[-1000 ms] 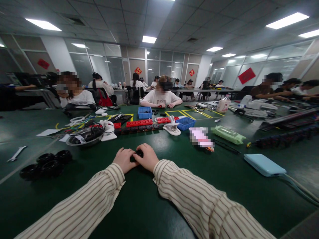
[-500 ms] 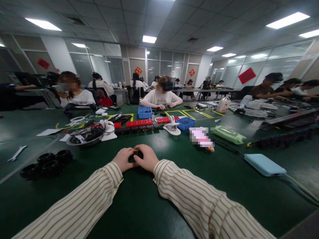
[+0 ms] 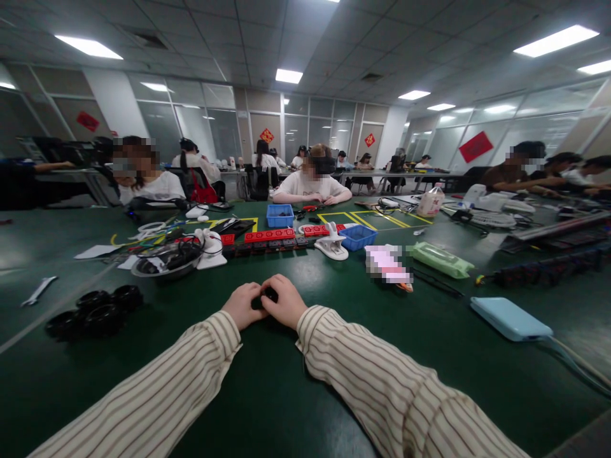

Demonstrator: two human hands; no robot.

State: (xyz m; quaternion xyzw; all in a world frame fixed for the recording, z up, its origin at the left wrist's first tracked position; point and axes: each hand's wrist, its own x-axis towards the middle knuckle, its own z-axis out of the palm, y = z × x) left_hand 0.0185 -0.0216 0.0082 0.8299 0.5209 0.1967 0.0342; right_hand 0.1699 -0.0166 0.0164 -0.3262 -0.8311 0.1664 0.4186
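Note:
My left hand (image 3: 242, 306) and my right hand (image 3: 285, 303) meet low over the green tabletop, thumbs and fingertips almost touching. Both are closed, with fingers curled round a small black part (image 3: 271, 294). Only a bit of its dark surface shows between thumb and fingers, so its kind is hidden. To the left of my hands, several black ring-shaped parts (image 3: 102, 318) sit in a cluster on the table.
Beyond my hands runs a row of red and black blocks (image 3: 270, 238), with a white clip stand (image 3: 331, 245) and blue bins (image 3: 280, 216). A cable-filled bowl (image 3: 165, 273) and wrench (image 3: 39, 291) lie left; a light-blue box (image 3: 510, 318) lies right. A person (image 3: 312, 184) sits opposite.
The whole view has shifted slightly to the right. My hands stay together round the black part, with only small finger movement.

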